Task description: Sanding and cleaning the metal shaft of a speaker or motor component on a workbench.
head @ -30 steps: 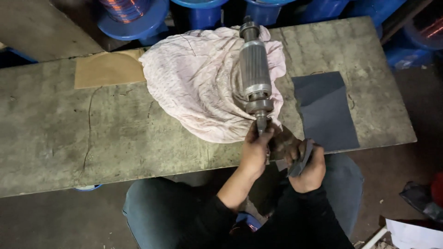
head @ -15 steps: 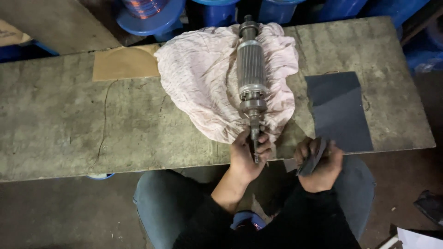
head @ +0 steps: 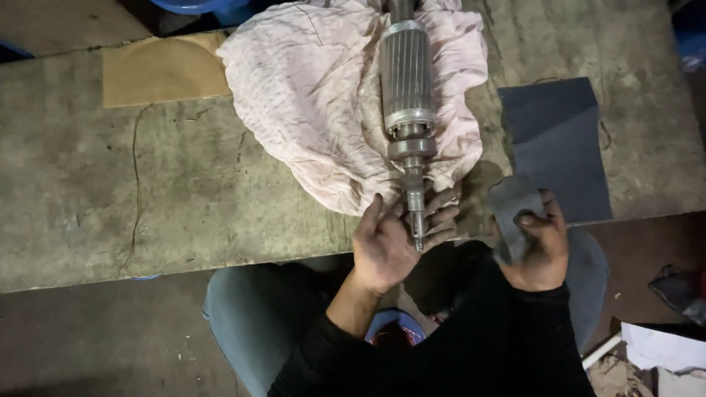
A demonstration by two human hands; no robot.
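Observation:
A metal motor rotor [head: 406, 81] with a ribbed grey core lies lengthwise on a crumpled pink cloth [head: 316, 95], its thin shaft [head: 415, 209] pointing toward me. My left hand [head: 393, 239] cups the shaft's near end from below, fingers spread around it. My right hand [head: 537, 239] is off to the right at the bench edge, closed on a folded piece of dark grey sandpaper [head: 511, 206]. The two hands are apart.
A flat sheet of dark sandpaper [head: 555, 140] lies on the worn concrete-grey bench [head: 147, 191] right of the cloth. A brown cardboard piece [head: 158, 70] sits at the back left. Blue spools [head: 198, 6] show beyond the bench. White paper scraps [head: 662, 349] lie on the floor at lower right.
The view has shifted so the rotor sits higher in frame. My right hand with the folded sandpaper has moved away from the shaft to the right; my left hand stays on the shaft end.

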